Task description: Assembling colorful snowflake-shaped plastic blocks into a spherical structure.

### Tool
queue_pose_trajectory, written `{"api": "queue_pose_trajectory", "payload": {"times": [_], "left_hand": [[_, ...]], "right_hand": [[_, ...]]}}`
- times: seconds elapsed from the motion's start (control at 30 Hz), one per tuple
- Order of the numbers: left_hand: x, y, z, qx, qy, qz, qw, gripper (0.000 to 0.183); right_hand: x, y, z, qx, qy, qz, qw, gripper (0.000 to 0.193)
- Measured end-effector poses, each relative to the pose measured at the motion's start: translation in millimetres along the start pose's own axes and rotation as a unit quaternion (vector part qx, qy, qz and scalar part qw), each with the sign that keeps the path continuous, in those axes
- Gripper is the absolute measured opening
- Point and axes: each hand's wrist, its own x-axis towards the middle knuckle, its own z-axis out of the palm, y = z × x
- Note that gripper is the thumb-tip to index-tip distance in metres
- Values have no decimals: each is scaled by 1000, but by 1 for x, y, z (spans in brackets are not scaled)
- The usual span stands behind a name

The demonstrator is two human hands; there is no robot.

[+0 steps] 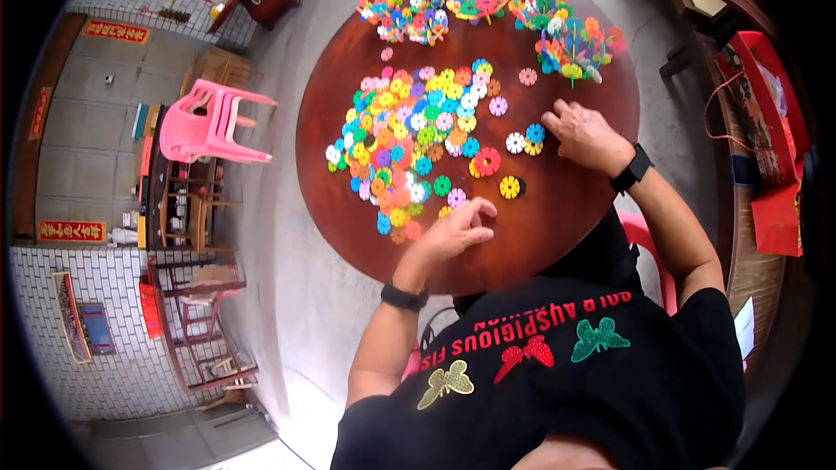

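Observation:
My left hand [459, 230] is over the near part of the round brown table [549, 226], just below the loose discs. Its thumb and forefinger are bent and apart, with nothing seen between them. A lilac notched plastic disc [456, 198] lies right by its knuckles. On the right side, my right hand [585, 132] hovers low over the tabletop, fingers bent and somewhat spread; its palm is hidden. Nearest to it are a blue disc [536, 132] and a white disc [515, 142]. Further left lie a larger red disc [488, 162] and a yellow disc [509, 187].
Many loose coloured discs [383, 139] spread over the table's left half. Joined clusters of discs [477, 2] stand along the far edge. A pink plastic chair [196, 126] is off to the left. At the right, a red bag [766, 104] rests on a wooden bench [751, 274].

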Motion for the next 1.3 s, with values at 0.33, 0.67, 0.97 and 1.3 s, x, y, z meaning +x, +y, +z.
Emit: {"api": "queue_pose_trajectory", "payload": {"times": [0.33, 0.67, 0.97, 1.3], "left_hand": [[4, 12, 10, 140, 83, 21, 986, 34], [-35, -11, -51, -38, 218, -84, 972, 44], [-60, -67, -76, 102, 333, -394, 850, 96], [7, -65, -87, -29, 354, -284, 891, 69]], "right_hand": [[8, -5, 9, 11, 51, -32, 998, 33], [3, -24, 3, 55, -1, -59, 997, 57], [1, -34, 5, 113, -66, 11, 991, 58], [6, -34, 14, 153, -71, -8, 986, 59]]}}
